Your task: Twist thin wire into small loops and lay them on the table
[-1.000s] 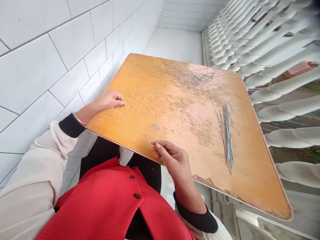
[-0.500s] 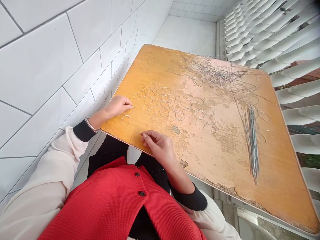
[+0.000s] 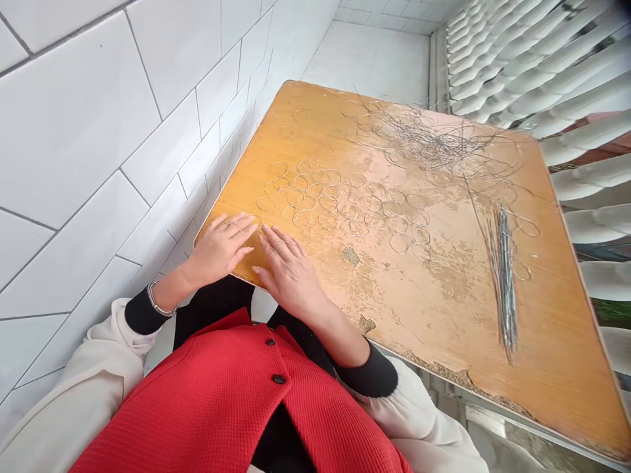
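A single head-worn view looks forward and down, close above the fingers (image 3: 236,228). The desk (image 3: 434,309) stretches away beyond them.

board (image 3: 444,315) orange-brown, worn patches | wire rings (image 3: 340,197) silver | tiles (image 3: 98,112) white

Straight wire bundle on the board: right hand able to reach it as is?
Probably yes: right hand lies flat, fingers open, and only bare worn board separates it from the wire bundle.
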### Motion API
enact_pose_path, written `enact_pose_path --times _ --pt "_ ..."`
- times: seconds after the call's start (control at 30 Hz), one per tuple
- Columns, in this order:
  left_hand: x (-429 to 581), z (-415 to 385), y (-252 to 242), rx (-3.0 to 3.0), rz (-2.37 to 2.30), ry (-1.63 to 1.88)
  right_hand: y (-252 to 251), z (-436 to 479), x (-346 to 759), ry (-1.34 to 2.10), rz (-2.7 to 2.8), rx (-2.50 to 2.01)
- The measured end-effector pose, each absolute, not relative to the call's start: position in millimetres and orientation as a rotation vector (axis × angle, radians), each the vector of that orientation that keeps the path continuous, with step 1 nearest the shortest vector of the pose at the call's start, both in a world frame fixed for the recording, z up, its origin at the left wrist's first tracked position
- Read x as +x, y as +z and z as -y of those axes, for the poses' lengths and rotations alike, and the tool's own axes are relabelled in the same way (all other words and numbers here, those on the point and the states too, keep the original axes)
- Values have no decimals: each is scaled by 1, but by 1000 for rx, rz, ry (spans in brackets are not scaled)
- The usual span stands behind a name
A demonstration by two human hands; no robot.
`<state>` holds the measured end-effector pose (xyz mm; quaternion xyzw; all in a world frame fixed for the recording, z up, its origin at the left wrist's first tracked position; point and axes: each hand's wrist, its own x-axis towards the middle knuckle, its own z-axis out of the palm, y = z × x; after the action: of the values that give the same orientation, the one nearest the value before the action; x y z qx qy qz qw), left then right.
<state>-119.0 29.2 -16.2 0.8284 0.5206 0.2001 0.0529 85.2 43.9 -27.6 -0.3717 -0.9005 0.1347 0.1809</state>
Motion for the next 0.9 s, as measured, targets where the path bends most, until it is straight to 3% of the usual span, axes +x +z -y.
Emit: enact_pose_path --times 0.63,0.9 --pt "-127 -48 -24 2587 -1527 340 -37 -50 63 317 2608 -1242" --pt "-138 -33 -14 2534 -1535 525 -31 -37 77 350 2497 -1190"
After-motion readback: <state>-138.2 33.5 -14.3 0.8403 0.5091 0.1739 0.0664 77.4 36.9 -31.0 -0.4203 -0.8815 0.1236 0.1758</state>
